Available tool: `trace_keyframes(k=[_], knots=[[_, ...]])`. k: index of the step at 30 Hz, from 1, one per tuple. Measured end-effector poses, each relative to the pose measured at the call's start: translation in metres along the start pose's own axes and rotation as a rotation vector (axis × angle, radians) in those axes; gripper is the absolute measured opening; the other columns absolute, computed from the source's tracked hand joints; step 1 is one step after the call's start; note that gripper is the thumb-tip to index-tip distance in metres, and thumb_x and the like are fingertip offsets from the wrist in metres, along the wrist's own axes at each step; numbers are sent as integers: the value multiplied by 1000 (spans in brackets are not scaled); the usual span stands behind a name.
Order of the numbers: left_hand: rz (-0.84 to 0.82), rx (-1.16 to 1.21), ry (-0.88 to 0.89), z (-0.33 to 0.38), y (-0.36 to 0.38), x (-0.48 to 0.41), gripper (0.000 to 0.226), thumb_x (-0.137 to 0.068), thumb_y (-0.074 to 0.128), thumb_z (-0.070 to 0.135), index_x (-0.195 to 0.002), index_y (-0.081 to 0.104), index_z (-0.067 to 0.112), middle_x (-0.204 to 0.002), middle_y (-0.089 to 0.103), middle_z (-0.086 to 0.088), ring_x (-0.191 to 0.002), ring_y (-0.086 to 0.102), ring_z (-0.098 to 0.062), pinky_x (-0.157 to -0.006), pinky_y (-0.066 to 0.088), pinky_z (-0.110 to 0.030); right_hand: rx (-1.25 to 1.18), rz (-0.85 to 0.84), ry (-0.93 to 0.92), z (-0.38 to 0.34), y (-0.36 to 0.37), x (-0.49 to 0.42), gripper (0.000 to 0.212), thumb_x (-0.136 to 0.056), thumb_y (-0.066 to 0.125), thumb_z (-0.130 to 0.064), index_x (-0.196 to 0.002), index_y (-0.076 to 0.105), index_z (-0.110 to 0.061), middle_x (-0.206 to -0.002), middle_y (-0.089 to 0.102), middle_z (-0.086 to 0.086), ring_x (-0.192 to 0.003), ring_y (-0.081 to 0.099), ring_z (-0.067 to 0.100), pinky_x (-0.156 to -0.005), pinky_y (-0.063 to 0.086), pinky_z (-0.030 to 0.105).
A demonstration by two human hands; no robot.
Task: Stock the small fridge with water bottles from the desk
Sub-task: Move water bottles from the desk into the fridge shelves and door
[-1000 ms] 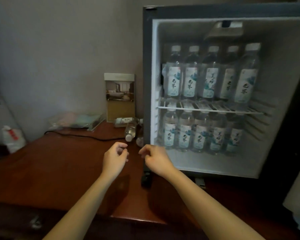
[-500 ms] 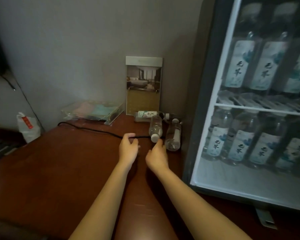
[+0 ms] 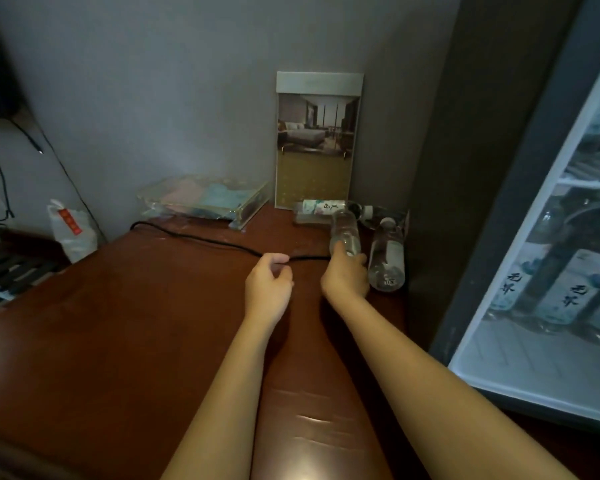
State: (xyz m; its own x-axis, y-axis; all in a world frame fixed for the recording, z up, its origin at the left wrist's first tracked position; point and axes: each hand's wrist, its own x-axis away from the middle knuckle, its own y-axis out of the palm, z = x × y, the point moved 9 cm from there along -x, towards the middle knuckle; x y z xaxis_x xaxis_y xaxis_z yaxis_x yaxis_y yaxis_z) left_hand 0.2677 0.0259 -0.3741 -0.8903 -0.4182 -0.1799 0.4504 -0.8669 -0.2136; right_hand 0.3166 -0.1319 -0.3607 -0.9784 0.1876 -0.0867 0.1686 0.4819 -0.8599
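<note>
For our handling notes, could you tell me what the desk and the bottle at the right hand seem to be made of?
Desk: probably varnished wood, reddish brown with glossy glints. Bottle, gripped by the right hand: seemingly clear plastic, see-through with bright highlights.

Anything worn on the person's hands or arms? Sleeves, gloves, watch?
Nothing worn that shows. Left hand and right hand: no gloves, no watch or wristband; rings not discernible in the dim light. Forearms uncovered to the frame's bottom edge, no sleeves.

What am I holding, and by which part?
Right hand grips a clear plastic water bottle by its near end; left hand holds nothing.
</note>
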Motion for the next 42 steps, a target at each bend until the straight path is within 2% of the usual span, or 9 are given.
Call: trace_keyframes(k=[7, 14, 18, 21, 24, 27, 32, 38, 42], knots=[[-42, -64, 0, -6, 4, 0, 44, -84, 55, -5, -119, 54, 22, -101, 60, 0, -86, 64, -22, -76, 51, -35, -437, 185, -72, 1, -34, 27, 20, -94, 43, -10, -114, 43, -13, -108, 61, 17, -97, 60, 35, -68, 41, 33], [-158, -75, 71, 9, 14, 12, 88, -77, 71, -1, -145, 24, 30, -140, 37, -4, -120, 48, -22, -99, 46, -37, -654, 133, -194, -2, -64, 77, 19, -94, 46, -19, -113, 43, -20, -94, 63, 10, -86, 63, 33, -76, 52, 48], [-190, -199, 125, 24, 2, 14, 92, -73, 73, 2, -146, 23, 31, -147, 28, -9, -137, 29, -25, -110, 31, -35, -732, 72, -275, -1, -82, 96, 11, -92, 52, -21, -102, 47, -23, -76, 55, -9, -71, 59, 14, -66, 48, 32], [-239, -357, 147, 41, -11, 21, 84, -72, 70, 6, -142, 32, 34, -149, 23, -12, -140, 18, -30, -111, 23, -36, -741, 12, -346, -7, -95, 109, 11, -90, 55, -22, -99, 51, -27, -81, 57, -11, -76, 58, 7, -74, 51, 33], [-358, -476, 266, 62, -17, 42, 78, -53, 84, 29, -124, 53, 25, -130, 49, -5, -126, 40, -24, -104, 33, -36, -701, 0, -427, -17, -110, 122, 11, -88, 59, -28, -98, 55, -26, -89, 60, -9, -83, 59, 5, -75, 52, 25], [-470, -292, 197, 61, -26, 72, 61, -50, 82, 29, -107, 60, 25, -104, 68, 6, -99, 65, -13, -83, 55, -39, -732, 11, -433, -26, -128, 134, 26, -82, 65, -40, -98, 58, -19, -89, 65, -5, -86, 63, 10, -80, 55, 35], [-668, 16, 79, 68, -27, 127, 47, -74, 72, 0, -106, 53, 29, -100, 68, 6, -88, 68, -5, -73, 54, -23, -720, -94, -457, -37, -149, 155, 37, -86, 60, -41, -112, 60, -15, -96, 68, 0, -78, 65, 10, -68, 55, 27], [-647, 333, -91, 84, -31, 164, 23, -91, 50, 33, -114, 49, 32, -90, 71, -5, -82, 69, -23, -69, 56, -37, -709, -310, -424, -18, -141, 195, 48, -91, 53, -39, -137, 42, -29, -98, 60, -9, -87, 60, 9, -67, 51, 23], [-611, 398, -70, 108, -30, 183, 37, -98, 30, 42, -122, 46, 19, -94, 69, -13, -77, 70, -26, -64, 57, -35, -846, -402, -427, -8, -149, 220, 36, -94, 51, -33, -129, 44, -38, -98, 62, -15, -89, 59, 1, -63, 49, 11]])
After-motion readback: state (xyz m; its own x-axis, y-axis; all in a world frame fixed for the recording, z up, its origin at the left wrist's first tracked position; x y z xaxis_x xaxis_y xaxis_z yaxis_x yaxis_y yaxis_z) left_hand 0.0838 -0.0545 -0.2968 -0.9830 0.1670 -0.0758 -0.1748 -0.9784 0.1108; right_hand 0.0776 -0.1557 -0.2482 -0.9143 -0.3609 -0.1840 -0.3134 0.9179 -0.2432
